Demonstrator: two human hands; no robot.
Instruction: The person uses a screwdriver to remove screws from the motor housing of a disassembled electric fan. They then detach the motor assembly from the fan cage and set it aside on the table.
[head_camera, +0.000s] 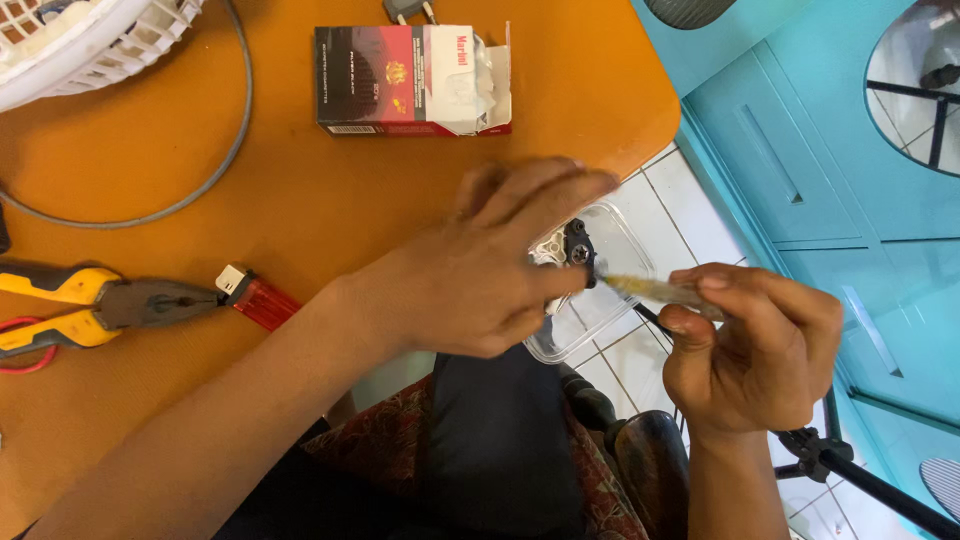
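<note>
Two hands busy here: left hand (480, 285) is pinching a small black part (578, 248), right hand (755, 350) is gripping a screwdriver (650, 290) at 3 o'clock; it's looking likely to slip off.

Red-black-white carton (412, 80) — table's far edge

Home workbench: orange table (330, 190), pliers (100, 300), tiled floor (690, 215).
</note>
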